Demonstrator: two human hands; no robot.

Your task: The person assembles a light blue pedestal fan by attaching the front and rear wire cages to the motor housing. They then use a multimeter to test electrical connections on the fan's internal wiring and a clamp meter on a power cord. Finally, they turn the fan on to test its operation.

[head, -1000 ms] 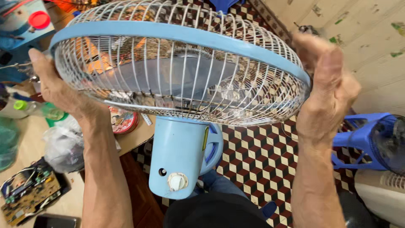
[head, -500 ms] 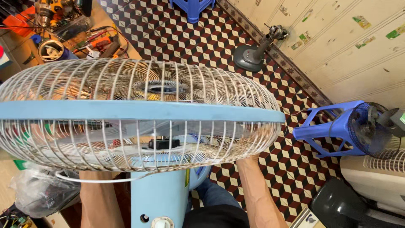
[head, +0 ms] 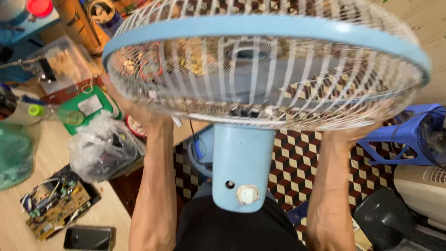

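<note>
I hold a light blue electric fan up in front of me, its white wire cage [head: 260, 74] ringed by a blue band [head: 278, 28]. The blue motor housing [head: 242, 162] hangs toward me, with a white knob [head: 247, 194] at its end. My left hand [head: 132, 109] grips the cage's left underside. My right hand [head: 355, 132] supports the cage's right underside and is mostly hidden behind the wires.
A wooden table at left carries a crumpled plastic bag [head: 104, 146], a circuit board [head: 55, 202], a black phone [head: 88, 238] and a green mat [head: 90, 107]. A blue plastic stool [head: 402, 139] stands on the checkered floor [head: 292, 162] at right.
The fan has tilted and swung right and closer, so the cage now fills the upper frame. The view has turned back toward the table at left.
</note>
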